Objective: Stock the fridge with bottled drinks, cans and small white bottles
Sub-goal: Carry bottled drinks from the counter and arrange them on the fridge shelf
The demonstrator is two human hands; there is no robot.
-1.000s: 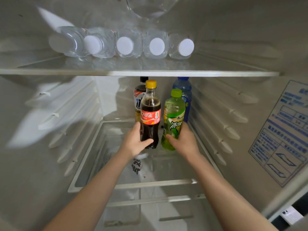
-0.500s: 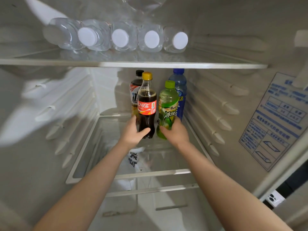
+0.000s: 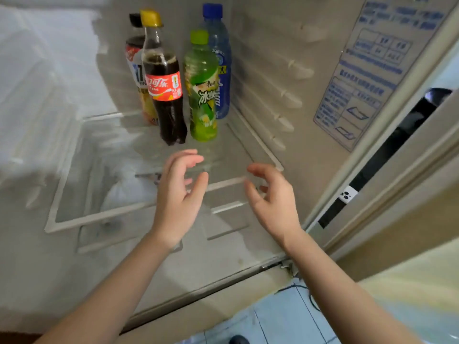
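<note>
1. Both hands hang empty over the front rim of the glass shelf (image 3: 99,216) — left hand (image 3: 177,194) and right hand (image 3: 273,202) apart, fingers loosely curved, touching nothing
2. The cola bottle (image 3: 165,90) stands at 12 o'clock from the left hand, with the green tea bottle (image 3: 202,90) just beside it at its 3 o'clock. A blue-capped bottle (image 3: 219,45) and a black-capped bottle (image 3: 134,58) stand behind them — probably packed rearward to keep the front free for more stock
3. Each bottle stands upright, long axis vertical, cap up
</note>
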